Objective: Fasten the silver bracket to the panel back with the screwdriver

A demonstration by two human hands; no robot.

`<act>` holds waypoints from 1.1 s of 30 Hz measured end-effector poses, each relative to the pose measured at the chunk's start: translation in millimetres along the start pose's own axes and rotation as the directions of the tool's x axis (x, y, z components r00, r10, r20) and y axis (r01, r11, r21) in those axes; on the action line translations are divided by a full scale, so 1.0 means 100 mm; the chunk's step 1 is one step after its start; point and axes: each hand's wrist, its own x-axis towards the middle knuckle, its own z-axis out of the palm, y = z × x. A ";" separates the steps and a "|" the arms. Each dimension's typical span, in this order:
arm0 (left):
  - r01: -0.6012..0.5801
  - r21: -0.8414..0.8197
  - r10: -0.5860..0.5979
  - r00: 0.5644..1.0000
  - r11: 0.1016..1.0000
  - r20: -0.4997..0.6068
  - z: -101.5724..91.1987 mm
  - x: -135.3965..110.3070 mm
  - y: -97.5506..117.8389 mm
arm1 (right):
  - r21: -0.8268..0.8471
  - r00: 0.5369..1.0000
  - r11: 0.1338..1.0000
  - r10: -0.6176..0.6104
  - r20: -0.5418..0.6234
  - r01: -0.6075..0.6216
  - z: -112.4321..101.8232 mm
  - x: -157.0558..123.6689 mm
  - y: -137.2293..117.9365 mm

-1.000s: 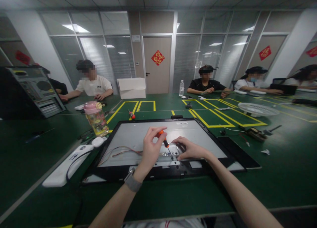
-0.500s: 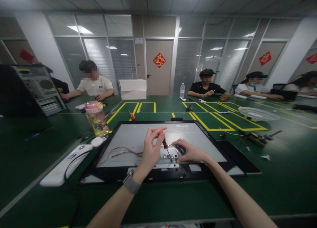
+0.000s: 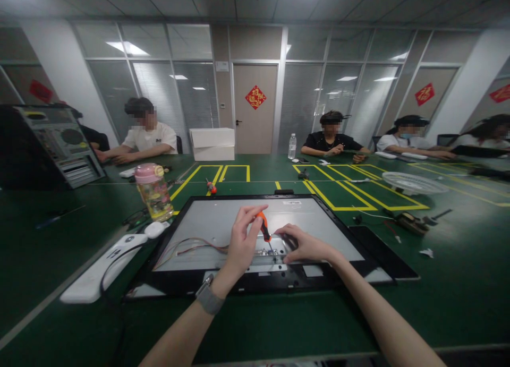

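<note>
Two hands were found over a flat screen panel (image 3: 215, 218), which lay on the green table (image 3: 438, 282) with its grey metal back upward.

1. Left hand (image 3: 241, 245): thumb and forefinger closed narrowly on the orange handle of a small screwdriver (image 3: 263, 228). A watch (image 3: 209, 299) was on that wrist.
2. Screwdriver axis: handle uppermost in the grip, shaft slanting down and slightly toward the right hand. The tip met a metal strip (image 3: 263, 253) directly below the grip, at the near edge of the panel's back. Whether the tip was seated in a screw could not be told; the point of contact was too small to read.
3. Right hand (image 3: 305, 245): fingers curled down onto the panel just beside the tip, on the far side of the shaft from the left palm. Whether they pinched anything or only pressed could not be told.
4. Both hands were near the tip; the left carried the tool, and the right fingertips lay nearest the tip.
5. Thin coloured wires (image 3: 187, 245) ran along the panel, away from the grip on the left hand's outer side.
6. Beyond the panel's edge on that side lay a white casing (image 3: 99, 269) with a dark cable, and a pink-capped bottle (image 3: 153, 191) stood further off.
7. Other people sat at the far side of the table, well apart from the hands
</note>
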 end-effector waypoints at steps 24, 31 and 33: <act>0.050 -0.051 -0.048 0.998 0.997 0.035 0.01 -0.01 -0.02 | -0.018 1.000 1.000 -0.005 0.000 0.005 -0.01 -0.01 -0.05; -0.015 0.058 0.015 1.000 0.998 -0.012 0.02 0.00 -0.01 | -0.005 1.000 1.000 -0.007 0.000 0.007 -0.01 -0.01 -0.04; 0.018 -0.002 -0.018 1.000 1.000 0.010 0.02 0.00 0.00 | 0.000 1.000 1.000 -0.001 0.001 0.001 -0.01 -0.01 -0.04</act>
